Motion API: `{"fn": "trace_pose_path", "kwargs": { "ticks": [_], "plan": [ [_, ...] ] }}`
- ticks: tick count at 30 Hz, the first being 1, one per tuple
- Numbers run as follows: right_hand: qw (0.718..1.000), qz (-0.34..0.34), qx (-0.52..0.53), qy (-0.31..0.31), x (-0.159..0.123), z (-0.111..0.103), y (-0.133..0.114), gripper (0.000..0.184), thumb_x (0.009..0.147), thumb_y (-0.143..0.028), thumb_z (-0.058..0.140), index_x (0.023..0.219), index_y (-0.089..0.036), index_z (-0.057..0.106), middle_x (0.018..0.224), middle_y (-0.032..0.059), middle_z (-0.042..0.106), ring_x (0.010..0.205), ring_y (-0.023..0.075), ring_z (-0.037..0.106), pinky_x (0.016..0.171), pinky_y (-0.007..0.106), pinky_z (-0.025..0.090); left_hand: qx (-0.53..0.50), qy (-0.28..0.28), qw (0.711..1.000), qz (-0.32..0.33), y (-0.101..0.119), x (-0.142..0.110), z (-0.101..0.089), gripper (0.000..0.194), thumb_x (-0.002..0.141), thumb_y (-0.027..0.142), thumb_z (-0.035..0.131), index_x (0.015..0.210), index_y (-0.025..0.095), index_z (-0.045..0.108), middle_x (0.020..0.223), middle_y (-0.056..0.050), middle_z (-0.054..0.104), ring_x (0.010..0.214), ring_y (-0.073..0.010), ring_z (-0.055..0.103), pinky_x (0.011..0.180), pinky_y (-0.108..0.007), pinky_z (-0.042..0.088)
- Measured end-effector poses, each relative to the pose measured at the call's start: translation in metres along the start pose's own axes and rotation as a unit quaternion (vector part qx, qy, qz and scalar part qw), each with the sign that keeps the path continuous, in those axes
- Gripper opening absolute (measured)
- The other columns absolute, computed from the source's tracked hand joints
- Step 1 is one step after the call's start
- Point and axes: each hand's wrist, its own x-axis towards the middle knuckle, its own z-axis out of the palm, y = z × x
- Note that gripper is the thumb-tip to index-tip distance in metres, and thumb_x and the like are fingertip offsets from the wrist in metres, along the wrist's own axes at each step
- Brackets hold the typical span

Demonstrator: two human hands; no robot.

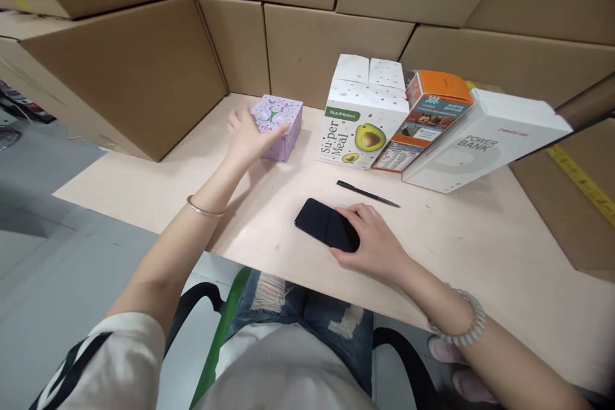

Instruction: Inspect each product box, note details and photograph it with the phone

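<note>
My left hand (pixel 247 136) reaches to the back of the table and grips the near left side of a small purple tea box (pixel 280 125), thumb and fingers around it. My right hand (pixel 372 240) lies on the near table with its fingers resting over the right end of a black phone (pixel 325 224), which lies flat. A black pen (pixel 368 194) lies just beyond the phone, touched by neither hand.
Behind the pen stand a white Super Meal avocado box (pixel 360 116), an orange box (pixel 426 116) leaning on it and a white Power Bank box (pixel 480 138). Cardboard cartons (pixel 125 70) wall in the light wooden table (pixel 480 250) at back and left. A chair's green edge (pixel 221 327) shows below.
</note>
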Motion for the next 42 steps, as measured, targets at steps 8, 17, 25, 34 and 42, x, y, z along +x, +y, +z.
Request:
{"fn": "trace_pose_path", "kwargs": {
  "ticks": [8,17,25,34,42],
  "plan": [
    [1.0,0.003,-0.001,-0.011,0.001,-0.003,-0.002,0.066,0.081,-0.04,0.078,0.142,-0.021,0.065,0.126,0.0155,0.069,0.121,0.0399,0.067,0.108,0.066,0.059,0.22,-0.098,0.969,-0.055,0.028,0.014,0.027,0.102,0.06,0.044,0.094,0.149,0.009,0.058,0.167,-0.033,0.032,0.16,-0.0633,0.023,0.134,-0.069,0.024],
    [0.999,0.034,0.008,-0.038,0.003,-0.007,-0.001,0.07,0.084,-0.043,0.081,0.147,-0.016,0.065,0.129,0.0171,0.069,0.126,0.0394,0.066,0.113,0.064,0.058,0.314,-0.041,0.948,-0.027,0.019,0.038,0.047,0.112,0.075,0.057,0.074,0.172,0.011,0.041,0.178,-0.026,0.03,0.164,-0.0559,0.028,0.132,-0.061,0.035],
    [0.999,0.006,0.013,-0.033,0.007,-0.008,0.011,0.069,0.086,-0.043,0.084,0.147,-0.016,0.067,0.13,0.0178,0.072,0.125,0.0394,0.068,0.112,0.066,0.059,0.305,0.001,0.952,-0.003,0.01,0.054,0.063,0.106,0.078,0.056,0.073,0.169,0.009,0.047,0.174,-0.029,0.038,0.16,-0.0561,0.035,0.129,-0.065,0.038],
    [0.999,-0.013,-0.012,-0.027,0.011,-0.008,0.023,0.075,0.085,-0.051,0.089,0.149,-0.019,0.067,0.137,0.0187,0.072,0.128,0.0399,0.069,0.112,0.065,0.058,0.26,0.063,0.963,0.038,0.003,0.046,0.077,0.082,0.091,0.048,0.071,0.159,0.007,0.055,0.18,-0.028,0.031,0.173,-0.048,0.017,0.14,-0.066,0.015],
    [0.972,-0.083,-0.017,0.219,0.015,-0.014,0.032,0.013,0.103,-0.036,0.07,0.112,-0.026,0.071,0.104,0.0068,0.075,0.1,0.0267,0.071,0.091,0.047,0.058,-0.003,-0.072,0.87,0.488,0.027,-0.024,0.125,0.045,0.099,0.046,0.068,0.14,0.029,0.065,0.17,-0.008,0.049,0.174,-0.036,0.023,0.144,-0.064,0.007]
  ]
}}
